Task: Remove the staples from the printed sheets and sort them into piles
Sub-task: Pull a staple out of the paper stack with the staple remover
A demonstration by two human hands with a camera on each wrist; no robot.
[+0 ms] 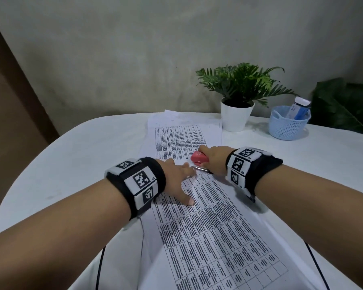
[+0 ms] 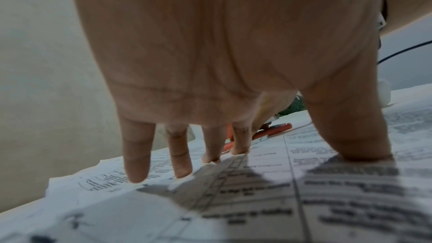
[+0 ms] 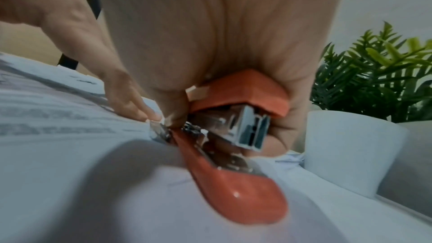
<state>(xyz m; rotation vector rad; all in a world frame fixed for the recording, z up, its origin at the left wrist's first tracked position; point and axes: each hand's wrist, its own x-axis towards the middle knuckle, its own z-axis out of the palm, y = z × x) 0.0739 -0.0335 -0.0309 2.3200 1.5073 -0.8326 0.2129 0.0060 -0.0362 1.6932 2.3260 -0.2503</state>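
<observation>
- I see left hand (image 1: 179,181) flat, fingers spread, pinning the printed sheets (image 1: 214,227) mid-frame: thin, floppy, tear-prone.
- Right hand (image 1: 215,159) grips the red stapler (image 1: 199,157); rigid, hold its body.

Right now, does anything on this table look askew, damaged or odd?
Mostly tidy. The far sheets lie fanned and skewed beside the plant pot, and the left wrist view shows a crumpled paper edge.

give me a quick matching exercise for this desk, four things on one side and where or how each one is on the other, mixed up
Things:
1. stapler
2. left hand
3. potted plant
4. blue basket

States:
A. at the table's far right, holding a few items
B. gripped by the right hand
C. fingers spread flat on the printed sheets
D. in a white pot beside the far sheets

Pairs: 1-B, 2-C, 3-D, 4-A
</observation>
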